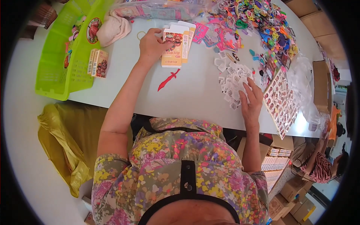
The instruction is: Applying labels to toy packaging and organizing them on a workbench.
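My left hand (151,46) grips the left edge of a flattened yellow-and-orange printed carton (172,56), its thumb across the front. Similar cartons (183,28) lie partly under it, with white flaps at the top. Just below the carton, a small red toy sword (168,80) lies on the table. Over to the right, my right hand (251,99) reaches onto a heap of small white printed packets (233,84). Its fingers are apart and touch the edge of the heap; nothing shows between them.
A green basket (56,71) stands at left, with two made-up boxes (98,63) and a pale cloth (113,29) beside it. Colourful small trinkets (262,26) pile up far right. A sticker sheet (280,101) and clear plastic bags (303,82) lie near the right edge. Another person (318,167) sits further right.
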